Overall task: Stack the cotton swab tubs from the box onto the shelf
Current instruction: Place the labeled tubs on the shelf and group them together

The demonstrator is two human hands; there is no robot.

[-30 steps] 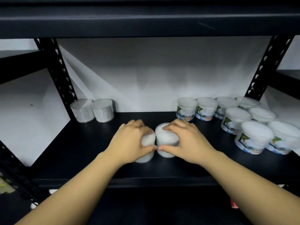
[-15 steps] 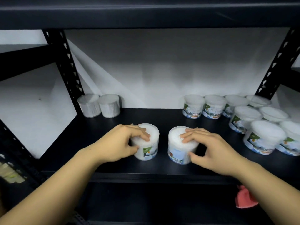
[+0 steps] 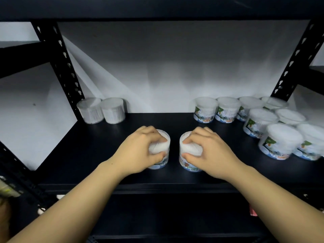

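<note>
Head view: each hand's grip clasps one upright tub: left hand (image 3: 138, 151), right hand (image 3: 208, 153).

Two hands: left hand (image 3: 140, 151), right hand (image 3: 208, 153). Each holds one tub: left tub (image 3: 162, 146), right tub (image 3: 189, 155). Two plain tubs (image 3: 101, 110) back left. About nine labelled tubs (image 3: 254, 118) right; far ones blurred. One shelf (image 3: 87, 155).

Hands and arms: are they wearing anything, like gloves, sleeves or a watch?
No. The left hand and right hand are bare, with no gloves and no rings that show. Both forearms are bare too as far as the picture reaches: no sleeves, watch or bracelet. The fingernails look short and plain.
</note>
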